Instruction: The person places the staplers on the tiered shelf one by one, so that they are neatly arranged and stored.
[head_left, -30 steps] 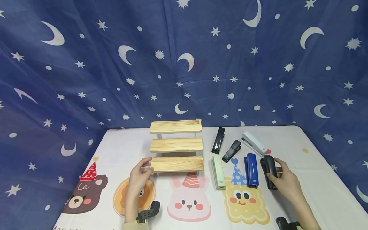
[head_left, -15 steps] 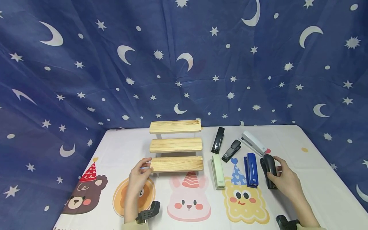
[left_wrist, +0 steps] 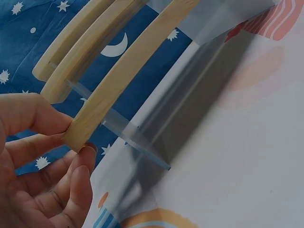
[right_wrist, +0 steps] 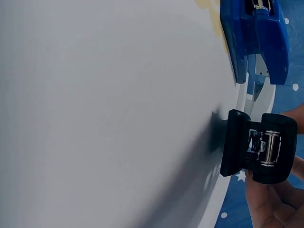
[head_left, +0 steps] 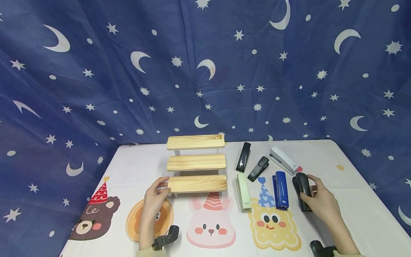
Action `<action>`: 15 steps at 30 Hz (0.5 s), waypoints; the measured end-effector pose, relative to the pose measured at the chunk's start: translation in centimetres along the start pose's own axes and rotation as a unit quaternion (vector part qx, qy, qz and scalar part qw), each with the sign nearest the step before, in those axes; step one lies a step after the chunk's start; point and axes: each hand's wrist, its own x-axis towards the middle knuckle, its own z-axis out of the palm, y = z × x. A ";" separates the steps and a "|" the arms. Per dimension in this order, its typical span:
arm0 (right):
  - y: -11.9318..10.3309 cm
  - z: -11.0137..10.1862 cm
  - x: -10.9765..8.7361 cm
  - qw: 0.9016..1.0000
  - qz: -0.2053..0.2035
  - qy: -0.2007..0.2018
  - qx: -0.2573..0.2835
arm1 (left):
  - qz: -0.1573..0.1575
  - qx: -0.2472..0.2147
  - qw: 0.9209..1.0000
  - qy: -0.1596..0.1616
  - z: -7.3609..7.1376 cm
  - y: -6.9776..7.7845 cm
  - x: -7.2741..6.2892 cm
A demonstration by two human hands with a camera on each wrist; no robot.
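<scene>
My left hand (head_left: 155, 200) pinches the left end of the lowest board of a three-tier wooden display shelf (head_left: 197, 184). In the left wrist view, the thumb and fingers hold the tip of that board (left_wrist: 102, 102). Over at the right, my right hand (head_left: 323, 200) grips a black stapler (head_left: 302, 189) between thumb and fingers. Its back end, with a metal spring and pin, faces the camera in the right wrist view (right_wrist: 268, 148). Whether its base touches the tabletop is hard to tell. Just left of it lies a blue stapler (head_left: 281, 190).
A pale green stapler (head_left: 244, 192) lies right of the shelf. Behind it are a glossy black stapler (head_left: 243, 157), a small dark grey stapler (head_left: 258, 168) and a white stapler (head_left: 283, 160). A white cloth with cartoon prints (head_left: 212, 228) covers the table; a blue star-patterned curtain (head_left: 205, 71) hangs behind.
My right hand and the black stapler have shifted slightly to the right, away from the blue stapler. The left hand stays at the lowest board.
</scene>
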 end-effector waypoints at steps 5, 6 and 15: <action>-0.2 -0.2 0.0 1.000 -0.016 0.019 0.000 | 0.001 -0.001 1.000 0.008 0.0 -0.1 0.0; -0.2 -0.3 0.0 1.000 -0.019 0.024 0.000 | 0.000 -0.001 1.000 0.009 0.1 -0.2 0.0; -1.3 -0.5 -0.1 0.999 -0.022 0.046 0.011 | 0.007 -0.001 1.000 0.012 0.2 -0.1 0.0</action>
